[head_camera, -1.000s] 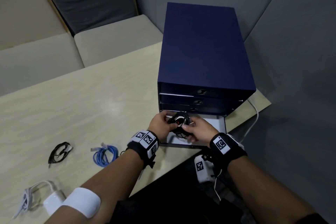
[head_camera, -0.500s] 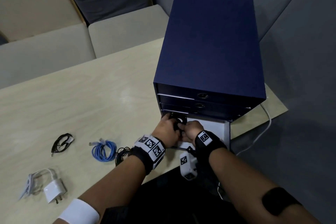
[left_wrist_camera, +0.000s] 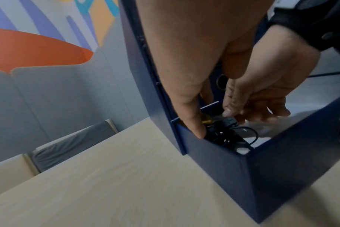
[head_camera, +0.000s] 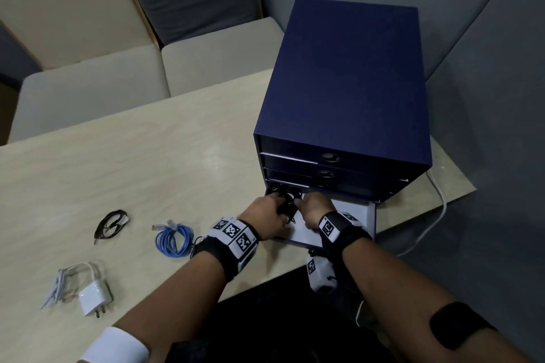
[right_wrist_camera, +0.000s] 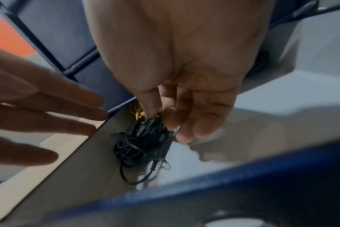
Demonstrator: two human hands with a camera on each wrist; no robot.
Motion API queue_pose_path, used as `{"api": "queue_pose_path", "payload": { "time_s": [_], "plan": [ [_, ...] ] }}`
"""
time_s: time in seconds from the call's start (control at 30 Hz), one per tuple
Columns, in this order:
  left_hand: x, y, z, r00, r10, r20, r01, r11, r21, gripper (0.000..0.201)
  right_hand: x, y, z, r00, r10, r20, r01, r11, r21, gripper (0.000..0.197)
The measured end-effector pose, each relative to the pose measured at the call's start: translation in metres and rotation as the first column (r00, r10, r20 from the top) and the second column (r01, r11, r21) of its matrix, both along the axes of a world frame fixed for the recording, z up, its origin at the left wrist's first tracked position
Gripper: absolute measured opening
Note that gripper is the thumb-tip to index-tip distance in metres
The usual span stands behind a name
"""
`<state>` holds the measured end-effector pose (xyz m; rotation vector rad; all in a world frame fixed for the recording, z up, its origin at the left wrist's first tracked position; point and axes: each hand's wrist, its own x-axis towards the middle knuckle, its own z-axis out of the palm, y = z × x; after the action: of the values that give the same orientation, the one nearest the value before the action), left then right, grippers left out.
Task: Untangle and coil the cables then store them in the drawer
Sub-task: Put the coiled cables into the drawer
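Observation:
The bottom drawer (head_camera: 351, 211) of the navy drawer unit (head_camera: 348, 82) stands pulled out. A coiled black cable (head_camera: 288, 206) sits in its back left corner, against the side wall. My right hand (head_camera: 300, 204) pinches the top of this black cable (right_wrist_camera: 144, 142) with thumb and fingers (right_wrist_camera: 153, 106). My left hand (head_camera: 278, 203) is beside it with straight fingers, one fingertip (left_wrist_camera: 198, 132) touching the coil. In the right wrist view the left fingers (right_wrist_camera: 54, 113) are spread. Something yellow (right_wrist_camera: 137, 112) lies behind the coil.
On the table (head_camera: 147, 162) lie a blue cable coil (head_camera: 174, 240), a thin black cable (head_camera: 110, 224) and a white charger with its cable (head_camera: 85, 289). A white cord (head_camera: 436, 206) runs off the table's right edge. The two upper drawers are closed.
Both hands have carried the black coil from above the drawer front down into its back left corner. The left fingers have straightened off the coil.

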<state>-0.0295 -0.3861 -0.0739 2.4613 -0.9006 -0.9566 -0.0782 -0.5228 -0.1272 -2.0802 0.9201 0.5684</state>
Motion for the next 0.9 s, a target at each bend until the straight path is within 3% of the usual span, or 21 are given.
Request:
{"api": "queue_pose_path", "payload": {
  "time_s": [0.17,0.33,0.43,0.63,0.8,0.9],
  "plan": [
    [0.014,0.03,0.004,0.97,0.215,-0.11,-0.232,0.956,-0.18,0.039,0.002,0.002,0.022,0.999,0.026,0.033,-0.024,0.999,-0.04,0.034],
    [0.041,0.091,0.016,0.88,0.419,-0.224,-0.474,0.808,-0.351,0.027,0.016,0.041,0.045,0.973,0.1,0.209,-0.076,0.99,-0.117,0.033],
    [0.059,0.141,0.02,0.829,0.513,-0.223,-0.559,0.743,-0.367,0.024,0.027,0.082,0.052,0.948,0.149,0.28,-0.127,0.987,-0.097,0.024],
    [0.077,0.227,0.006,0.759,0.647,-0.072,-0.647,0.74,-0.183,0.039,0.044,0.159,0.037,0.944,0.279,0.176,-0.281,0.96,-0.012,0.013],
    [0.07,0.252,-0.031,0.811,0.58,-0.082,-0.581,0.814,0.016,0.053,0.035,0.191,0.01,0.93,0.354,-0.099,-0.364,0.924,-0.116,0.035],
    [0.067,0.25,-0.047,0.846,0.524,-0.103,-0.522,0.852,0.048,0.062,0.029,0.2,0.003,0.944,0.302,-0.134,-0.319,0.937,-0.139,0.044]
  ]
}}
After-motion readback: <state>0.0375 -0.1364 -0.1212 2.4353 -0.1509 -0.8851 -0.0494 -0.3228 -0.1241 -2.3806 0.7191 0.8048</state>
